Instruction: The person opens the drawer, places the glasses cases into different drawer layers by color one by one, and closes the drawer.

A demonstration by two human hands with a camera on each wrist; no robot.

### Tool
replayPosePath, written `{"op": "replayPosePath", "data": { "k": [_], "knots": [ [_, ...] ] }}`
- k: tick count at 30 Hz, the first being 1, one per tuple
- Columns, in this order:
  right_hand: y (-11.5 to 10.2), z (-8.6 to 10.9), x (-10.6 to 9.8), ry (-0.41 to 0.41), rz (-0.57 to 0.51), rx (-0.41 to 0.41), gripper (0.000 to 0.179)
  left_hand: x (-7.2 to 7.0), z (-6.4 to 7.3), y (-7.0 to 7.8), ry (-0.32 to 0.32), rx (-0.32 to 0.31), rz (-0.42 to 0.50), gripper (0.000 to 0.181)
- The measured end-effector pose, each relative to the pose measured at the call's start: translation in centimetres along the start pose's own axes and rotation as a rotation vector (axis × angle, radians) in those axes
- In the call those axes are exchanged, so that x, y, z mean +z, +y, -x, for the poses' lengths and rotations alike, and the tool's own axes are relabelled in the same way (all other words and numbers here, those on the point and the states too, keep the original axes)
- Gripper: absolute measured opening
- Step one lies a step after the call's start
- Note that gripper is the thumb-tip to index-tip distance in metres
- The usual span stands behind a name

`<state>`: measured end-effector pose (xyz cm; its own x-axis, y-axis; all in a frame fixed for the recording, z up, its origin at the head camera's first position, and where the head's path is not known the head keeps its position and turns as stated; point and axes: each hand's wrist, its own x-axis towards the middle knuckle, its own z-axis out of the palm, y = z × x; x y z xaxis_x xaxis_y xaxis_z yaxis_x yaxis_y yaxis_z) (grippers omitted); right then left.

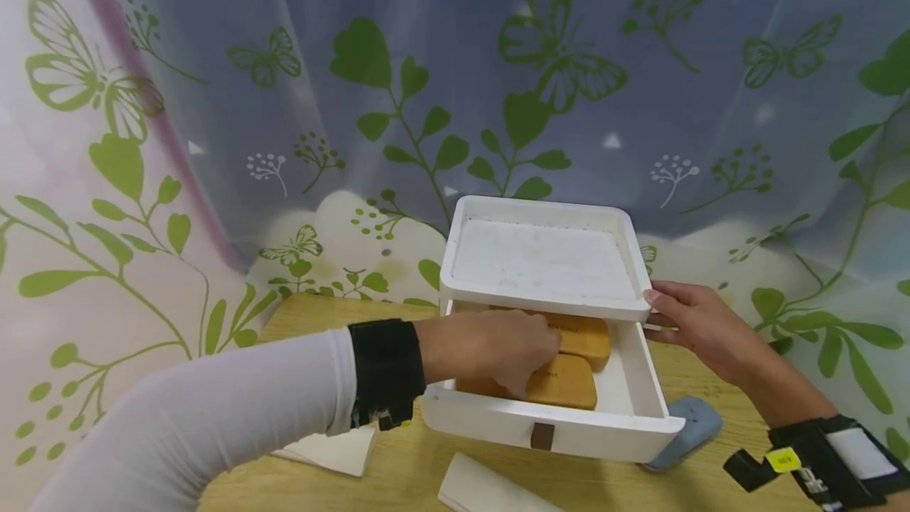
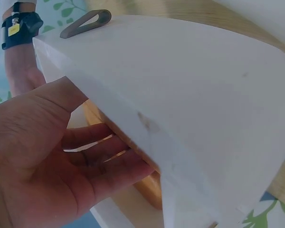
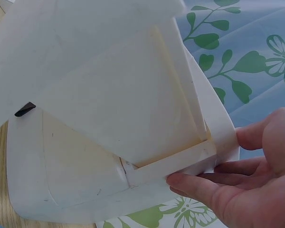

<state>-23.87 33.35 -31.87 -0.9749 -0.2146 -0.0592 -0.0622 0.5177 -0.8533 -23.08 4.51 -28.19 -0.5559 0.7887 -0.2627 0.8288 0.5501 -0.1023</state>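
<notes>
A white drawer unit [image 1: 543, 263] with a tray-like top stands with its white drawer [image 1: 490, 416] pulled out. Inside the drawer lie rounded orange-tan cases [image 1: 562, 382] with small dark lettering. My left hand [image 1: 508, 346] reaches in from the left and grips one of the cases; in the left wrist view its fingers [image 2: 116, 164] curve against the orange-tan case [image 2: 152, 190], while the thumb tip is hidden behind the drawer front. My right hand [image 1: 697, 326] holds the unit's right front corner, thumb at the upper edge and fingers against the side.
A blue-grey oblong case [image 1: 693, 425] lies on the wooden table [image 1: 398, 461] by the drawer's right front corner. White sheet-like pieces [image 1: 483, 488] lie in front and to the left. A patterned curtain [image 1: 455, 101] hangs close behind the unit.
</notes>
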Motion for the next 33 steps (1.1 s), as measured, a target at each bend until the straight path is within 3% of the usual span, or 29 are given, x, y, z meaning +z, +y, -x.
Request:
{"op": "replayPosePath", "data": {
  "k": [9, 14, 20, 27, 33],
  "knots": [
    [-0.1, 0.0, 0.2, 0.008, 0.002, 0.009, 0.069, 0.4, 0.2, -0.3, 0.004, -0.021, 0.055, 0.032],
    [0.0, 0.0, 0.2, 0.006, 0.003, 0.008, 0.069, 0.1, 1.2, -0.2, 0.033, -0.001, 0.119, 0.03],
    [-0.1, 0.1, 0.1, 0.01, -0.005, 0.013, 0.069, -0.1, 2.7, -0.2, 0.179, 0.071, 0.26, 0.044],
    [-0.1, 0.0, 0.1, 0.014, -0.018, 0.03, 0.07, 0.8, 4.3, -0.1, 0.335, 0.137, 0.53, 0.04],
    [-0.1, 0.1, 0.1, 0.017, -0.006, 0.018, 0.07, 2.2, 6.2, 0.7, 0.504, 0.291, 0.75, 0.035]
  ]
}}
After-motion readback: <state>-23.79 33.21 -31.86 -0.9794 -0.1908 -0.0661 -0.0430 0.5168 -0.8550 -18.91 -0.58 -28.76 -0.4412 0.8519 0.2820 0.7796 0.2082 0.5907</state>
